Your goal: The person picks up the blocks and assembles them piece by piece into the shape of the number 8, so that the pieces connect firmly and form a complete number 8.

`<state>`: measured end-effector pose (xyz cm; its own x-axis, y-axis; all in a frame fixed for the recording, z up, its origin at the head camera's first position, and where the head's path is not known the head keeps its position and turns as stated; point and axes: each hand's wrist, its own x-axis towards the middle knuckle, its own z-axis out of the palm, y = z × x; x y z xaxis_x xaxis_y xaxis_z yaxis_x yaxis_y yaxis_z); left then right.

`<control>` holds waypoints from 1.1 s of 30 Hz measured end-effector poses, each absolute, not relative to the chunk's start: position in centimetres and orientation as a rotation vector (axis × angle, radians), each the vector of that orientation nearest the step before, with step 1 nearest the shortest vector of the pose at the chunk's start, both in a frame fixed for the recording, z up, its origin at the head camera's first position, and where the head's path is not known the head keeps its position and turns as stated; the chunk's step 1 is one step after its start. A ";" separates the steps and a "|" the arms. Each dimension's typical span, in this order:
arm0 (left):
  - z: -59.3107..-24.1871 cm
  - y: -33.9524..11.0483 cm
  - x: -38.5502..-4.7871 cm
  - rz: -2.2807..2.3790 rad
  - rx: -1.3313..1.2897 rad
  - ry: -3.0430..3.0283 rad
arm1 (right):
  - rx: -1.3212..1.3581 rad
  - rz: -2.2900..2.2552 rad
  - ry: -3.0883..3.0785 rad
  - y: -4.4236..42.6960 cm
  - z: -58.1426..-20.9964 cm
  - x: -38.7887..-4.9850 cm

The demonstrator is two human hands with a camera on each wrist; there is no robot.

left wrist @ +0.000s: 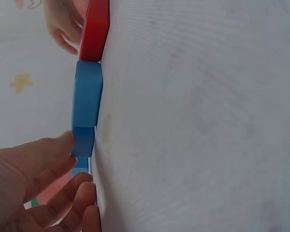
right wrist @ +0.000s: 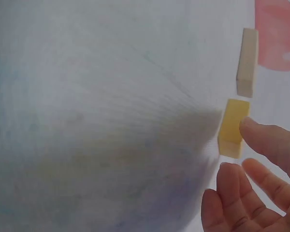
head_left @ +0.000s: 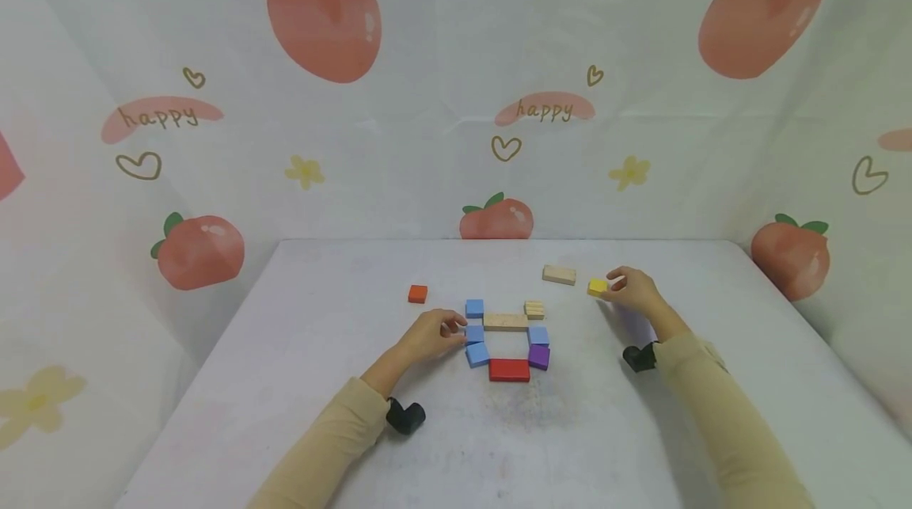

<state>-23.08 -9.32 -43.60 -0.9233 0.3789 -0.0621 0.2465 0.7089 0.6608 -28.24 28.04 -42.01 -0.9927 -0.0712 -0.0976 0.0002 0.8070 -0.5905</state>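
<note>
My left hand is at the left side of a ring of blocks, its fingertips beside a small blue block. In the left wrist view the thumb reaches that block, and the fingers are loosely bent. My right hand is beside a yellow block on the table. Its thumb tip appears against the yellow block in the right wrist view, with the other fingers apart from it. The ring also has a red block, a purple block and a long wooden block.
Outside the ring, an orange-red block lies to the left and a plain wooden block at the back right. A ridged wooden block stands at the ring's upper right. A printed curtain hangs behind the white table.
</note>
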 end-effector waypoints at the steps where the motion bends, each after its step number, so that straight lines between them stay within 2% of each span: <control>1: -43.6 -9.3 -23.1 1.006 0.512 2.726 | -0.055 -0.941 2.869 28.1 -42.1 -28.3; 23: -43.8 -9.4 -23.1 1.024 0.538 2.724 | 0.007 -0.940 2.879 27.6 -42.5 -28.5; 33: -43.6 -9.3 -23.1 1.004 0.536 2.737 | -0.139 -0.953 2.901 26.5 -41.4 -28.0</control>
